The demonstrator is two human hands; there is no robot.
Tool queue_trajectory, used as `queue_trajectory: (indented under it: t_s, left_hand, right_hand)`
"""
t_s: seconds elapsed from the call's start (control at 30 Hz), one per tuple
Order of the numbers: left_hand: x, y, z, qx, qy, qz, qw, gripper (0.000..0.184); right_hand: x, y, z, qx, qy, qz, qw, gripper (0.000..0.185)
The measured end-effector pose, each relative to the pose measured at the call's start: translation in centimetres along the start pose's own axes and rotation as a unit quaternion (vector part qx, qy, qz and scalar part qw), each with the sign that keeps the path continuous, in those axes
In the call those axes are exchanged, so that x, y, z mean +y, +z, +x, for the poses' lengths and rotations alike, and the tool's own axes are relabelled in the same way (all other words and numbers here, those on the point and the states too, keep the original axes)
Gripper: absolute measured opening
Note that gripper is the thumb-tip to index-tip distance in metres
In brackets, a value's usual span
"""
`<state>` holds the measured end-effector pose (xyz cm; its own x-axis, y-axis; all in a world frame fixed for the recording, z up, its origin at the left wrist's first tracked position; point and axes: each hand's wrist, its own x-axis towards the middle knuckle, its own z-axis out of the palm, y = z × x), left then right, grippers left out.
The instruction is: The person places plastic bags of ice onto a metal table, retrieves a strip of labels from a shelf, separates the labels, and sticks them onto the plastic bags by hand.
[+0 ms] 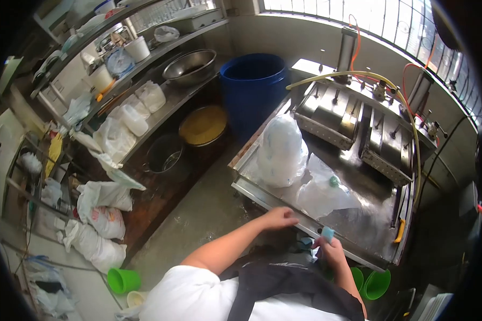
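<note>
My right hand (333, 252) is at the front edge of the metal table, closed around a small light-blue piece (327, 233) that looks soft; its exact kind is unclear. Beneath that hand hangs a bluish, crumpled thing (307, 244), partly hidden. Over the table's edge, my left hand (281, 218) has its fingers curled in, and no object shows in it. Beyond it on the metal table (359, 238) stands a tall pile of filled, whitish plastic bags (281, 150). A clear plastic bag (326, 195) with a green spot lies flat to their right.
Two perforated metal press boxes (326, 115) (388, 152) occupy the table's back, with a yellow hose (359, 73) above. A blue barrel (251, 80) stands behind. Shelves with bags and a steel bowl (190, 65) line the left. Green buckets (124, 281) (377, 284) are low on both sides.
</note>
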<state>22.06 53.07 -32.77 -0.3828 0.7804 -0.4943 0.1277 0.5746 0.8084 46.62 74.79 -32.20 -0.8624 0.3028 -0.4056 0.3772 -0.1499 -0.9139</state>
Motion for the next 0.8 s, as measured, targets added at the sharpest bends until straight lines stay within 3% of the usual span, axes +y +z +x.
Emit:
queue_trajectory:
  t_s: [0.07,0.1,0.13,0.2,0.23,0.27,0.33,0.4,0.57,0.7,0.8]
  left_hand:
    - [2.4,1.2,-4.1,-0.036,0.077,-0.198,0.976,0.08]
    - [2.9,2.0,-5.2,0.006,0.166,-0.192,0.967,0.066]
    - [3.5,1.8,-5.8,-0.012,0.166,-0.19,0.968,0.066]
    - [5.3,0.4,-6.6,-0.103,0.165,-0.191,0.962,0.05]
    - [6.5,-0.8,-7.4,-0.157,0.1,-0.224,0.957,0.038]
    - [6.1,-1.3,-7.2,-0.112,0.101,-0.178,0.972,0.026]
    - [5.5,-2.2,-7.8,-0.021,0.163,-0.08,0.983,0.02]
    - [5.4,-3.0,-8.9,-0.037,0.163,-0.107,0.98,0.02]
    - [3.6,-4.4,-8.8,0.001,0.144,-0.195,0.97,0.02]
    - [1.9,-5.1,-7.6,-0.054,0.126,-0.242,0.961,0.022]
    - [2.7,-5.0,-8.5,-0.088,0.163,-0.311,0.932,0.023]
  right_hand:
    - [-2.4,3.0,-1.5,-0.079,0.047,-0.02,0.996,0.024]
    - [-5.1,5.0,-2.0,-0.1,0.065,-0.043,0.992,0.025]
    - [-6.1,6.6,-1.5,-0.084,0.071,-0.035,0.993,0.025]
    - [-7.0,8.5,-0.8,-0.176,0.048,-0.016,0.983,0.03]
    - [-7.4,9.3,-0.6,-0.187,0.046,-0.02,0.981,0.032]
    - [-7.8,9.9,-0.3,-0.195,0.042,-0.022,0.98,0.034]
    - [-7.7,11.0,0.0,-0.183,0.048,-0.016,0.982,0.036]
    - [-8.4,12.4,-0.3,-0.21,0.04,0.011,0.977,0.034]
    - [-9.5,14.6,-1.6,-0.146,-0.012,0.016,0.989,0.03]
    - [-8.7,15.5,-1.5,-0.097,-0.033,0.04,0.994,0.024]
    - [-8.7,15.8,-1.8,-0.074,-0.028,0.079,0.994,0.028]
